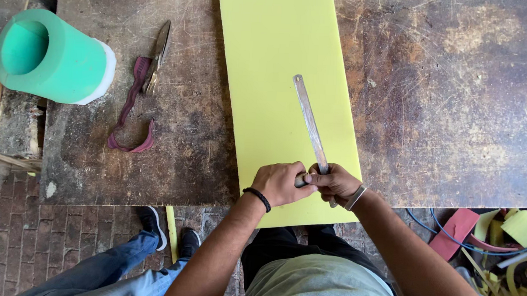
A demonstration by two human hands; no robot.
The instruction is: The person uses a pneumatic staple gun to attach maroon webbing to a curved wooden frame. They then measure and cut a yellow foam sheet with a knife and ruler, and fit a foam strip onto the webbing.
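A long yellow foam sheet [281, 64] lies lengthwise down the middle of a worn wooden table [449, 98]. On it rests a narrow flat metal blade [309, 120], angled from upper left to lower right. My left hand [279, 182] and my right hand [334, 183] meet at the blade's near end, both closed around its dark handle close to the sheet's front edge. A black band circles my left wrist, and a silver bangle my right.
A rolled green foam cylinder [52, 56] lies at the table's left edge. Scissors [157, 56] and a maroon strap [133, 109] sit beside it. Yellow and red foam scraps with cables [501, 242] pile on the floor at right. Another person's legs [122, 261] stand on the brick floor.
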